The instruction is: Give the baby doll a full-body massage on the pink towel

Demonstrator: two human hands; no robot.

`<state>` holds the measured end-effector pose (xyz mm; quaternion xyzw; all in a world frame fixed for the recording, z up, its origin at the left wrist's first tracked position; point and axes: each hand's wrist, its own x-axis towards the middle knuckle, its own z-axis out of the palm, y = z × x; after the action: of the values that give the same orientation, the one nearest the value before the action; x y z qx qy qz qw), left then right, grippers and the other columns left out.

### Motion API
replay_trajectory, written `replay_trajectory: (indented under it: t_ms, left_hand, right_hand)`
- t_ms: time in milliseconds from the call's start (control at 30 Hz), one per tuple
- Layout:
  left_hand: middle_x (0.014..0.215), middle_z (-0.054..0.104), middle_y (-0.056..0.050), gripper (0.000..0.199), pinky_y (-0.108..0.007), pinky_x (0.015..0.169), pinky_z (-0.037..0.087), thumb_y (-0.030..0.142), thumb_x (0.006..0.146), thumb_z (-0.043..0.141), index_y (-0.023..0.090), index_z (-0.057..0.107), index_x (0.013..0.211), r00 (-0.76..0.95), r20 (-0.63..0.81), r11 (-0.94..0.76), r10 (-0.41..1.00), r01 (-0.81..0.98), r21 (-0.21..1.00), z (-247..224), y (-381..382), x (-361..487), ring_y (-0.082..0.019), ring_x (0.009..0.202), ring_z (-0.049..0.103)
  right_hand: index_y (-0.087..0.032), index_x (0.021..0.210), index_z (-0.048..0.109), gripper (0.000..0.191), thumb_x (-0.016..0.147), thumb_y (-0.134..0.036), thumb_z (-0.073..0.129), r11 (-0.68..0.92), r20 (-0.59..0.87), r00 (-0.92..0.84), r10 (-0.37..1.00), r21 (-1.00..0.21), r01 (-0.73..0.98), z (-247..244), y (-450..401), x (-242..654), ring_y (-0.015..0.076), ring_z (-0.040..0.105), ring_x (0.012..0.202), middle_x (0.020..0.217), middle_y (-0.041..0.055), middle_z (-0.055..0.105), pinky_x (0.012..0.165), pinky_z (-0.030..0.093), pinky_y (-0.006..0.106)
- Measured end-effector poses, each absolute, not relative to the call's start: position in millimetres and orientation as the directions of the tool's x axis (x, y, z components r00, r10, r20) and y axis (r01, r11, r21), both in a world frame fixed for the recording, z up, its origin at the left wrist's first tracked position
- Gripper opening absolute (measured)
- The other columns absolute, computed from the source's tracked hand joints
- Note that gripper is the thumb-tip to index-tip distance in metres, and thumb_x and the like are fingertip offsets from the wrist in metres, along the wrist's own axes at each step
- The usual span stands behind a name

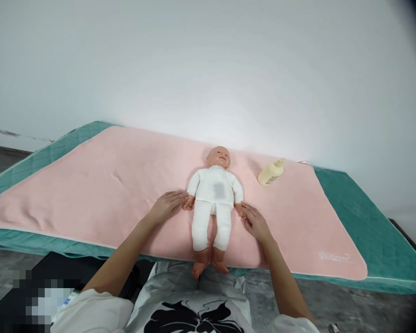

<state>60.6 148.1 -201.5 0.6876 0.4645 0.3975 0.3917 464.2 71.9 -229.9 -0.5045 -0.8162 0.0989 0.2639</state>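
A baby doll (213, 187) in a white suit lies on its back on a pink mat (90, 185), head toward the wall, bare feet at the near edge. My left hand (167, 206) lies palm down on the mat, fingertips at the doll's hand on the left. At the doll's other hand, on the right, my right hand (255, 222) rests with its fingers stretched out and touching it. Neither hand grips anything. A pale yellow pump bottle (271, 173) lies tilted on the mat, to the right of the doll's head.
Under the mat is a green quilted pad (384, 231), showing at both ends. A white wall (208, 69) rises behind it. Below the near edge on the left is a dark object (55, 273), partly blurred out.
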Motion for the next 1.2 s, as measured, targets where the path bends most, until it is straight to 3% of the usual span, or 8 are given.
replay_trajectory:
  t_ms: [200, 333, 400, 567, 667, 800, 1000, 1200]
  left_hand:
    - [0.117, 0.071, -0.008, 0.019, -0.040, 0.111, 0.042, 0.028, 0.075, 0.074, 0.031, 0.073, 0.093, 0.388, 0.363, -0.513, 0.847, 0.416, 0.751, -209, 154, 62, -0.024, 0.123, 0.059]
    - [0.130, 0.065, -0.008, 0.021, -0.046, 0.108, 0.045, 0.030, 0.088, 0.060, 0.026, 0.071, 0.105, 0.505, 0.488, -0.697, 0.712, 0.423, 0.579, -212, 163, 61, -0.025, 0.125, 0.056]
    - [0.136, 0.060, -0.009, 0.026, -0.045, 0.106, 0.047, 0.031, 0.093, 0.052, 0.024, 0.069, 0.111, 0.488, 0.518, -0.711, 0.702, 0.438, 0.551, -210, 167, 62, -0.025, 0.127, 0.055]
    - [0.131, 0.062, -0.011, 0.041, -0.043, 0.104, 0.048, 0.044, 0.091, 0.055, 0.022, 0.056, 0.125, 0.234, 0.449, -0.504, 0.862, 0.317, 0.803, -190, 193, 75, -0.025, 0.123, 0.058]
    - [0.127, 0.064, -0.013, 0.052, -0.041, 0.093, 0.053, 0.051, 0.084, 0.062, 0.020, 0.051, 0.124, 0.008, 0.389, -0.385, 0.921, 0.172, 0.907, -175, 230, 92, -0.025, 0.114, 0.064]
    - [0.109, 0.072, -0.012, 0.047, -0.036, 0.082, 0.054, 0.046, 0.082, 0.064, 0.017, 0.054, 0.117, -0.190, 0.202, -0.152, 0.961, 0.246, 0.957, -164, 282, 115, -0.024, 0.097, 0.070]
    - [0.105, 0.074, -0.012, 0.037, -0.031, 0.077, 0.049, 0.045, 0.078, 0.067, 0.017, 0.070, 0.103, -0.295, -0.021, 0.179, 0.955, 0.520, 0.835, -174, 325, 135, -0.025, 0.096, 0.070]
    - [0.086, 0.074, -0.010, 0.036, -0.028, 0.063, 0.044, 0.050, 0.083, 0.060, 0.017, 0.073, 0.087, -0.213, -0.117, 0.236, 0.970, 0.715, 0.658, -179, 334, 141, -0.024, 0.084, 0.069]
  right_hand:
    - [-0.028, 0.135, 0.054, 0.043, 0.092, -0.029, 0.051, 0.406, 0.343, -0.240, 0.908, -0.580, 0.707, -231, 72, 464, 0.0250, 0.051, 0.131, 0.141, 0.0070, 0.056, 0.110, 0.044, 0.050]
    - [-0.026, 0.137, 0.051, 0.049, 0.090, -0.039, 0.057, 0.287, 0.339, -0.003, 0.941, -0.790, 0.543, -226, 81, 457, 0.0267, 0.053, 0.130, 0.141, 0.0102, 0.055, 0.109, 0.044, 0.049]
    - [-0.025, 0.140, 0.045, 0.055, 0.090, -0.043, 0.058, 0.265, 0.340, 0.102, 0.935, -0.860, 0.436, -219, 93, 451, 0.0267, 0.053, 0.131, 0.142, 0.0119, 0.054, 0.108, 0.045, 0.048]
    - [-0.023, 0.147, 0.028, 0.068, 0.090, -0.048, 0.055, 0.292, 0.392, 0.290, 0.873, -0.897, 0.332, -189, 153, 436, 0.0246, 0.059, 0.123, 0.133, 0.0150, 0.061, 0.101, 0.049, 0.044]
    - [-0.019, 0.140, 0.032, 0.066, 0.088, -0.052, 0.054, 0.209, 0.386, 0.430, 0.816, -0.891, 0.404, -173, 201, 433, 0.0234, 0.067, 0.105, 0.120, 0.0164, 0.066, 0.088, 0.053, 0.039]
    - [-0.018, 0.113, 0.043, 0.044, 0.088, -0.052, 0.052, 0.076, 0.326, 0.517, 0.791, -0.892, 0.446, -169, 259, 430, 0.0191, 0.066, 0.087, 0.105, 0.0134, 0.068, 0.079, 0.052, 0.034]
    - [-0.022, 0.087, 0.044, 0.022, 0.090, -0.043, 0.048, -0.056, 0.210, 0.447, 0.870, -0.857, 0.512, -193, 296, 424, 0.0169, 0.059, 0.077, 0.078, 0.0033, 0.061, 0.072, 0.047, 0.029]
    - [-0.024, 0.087, 0.047, 0.017, 0.080, -0.034, 0.058, -0.111, 0.125, 0.388, 0.913, -0.839, 0.533, -216, 297, 429, 0.0182, 0.059, 0.072, 0.074, -0.0010, 0.061, 0.070, 0.045, 0.030]
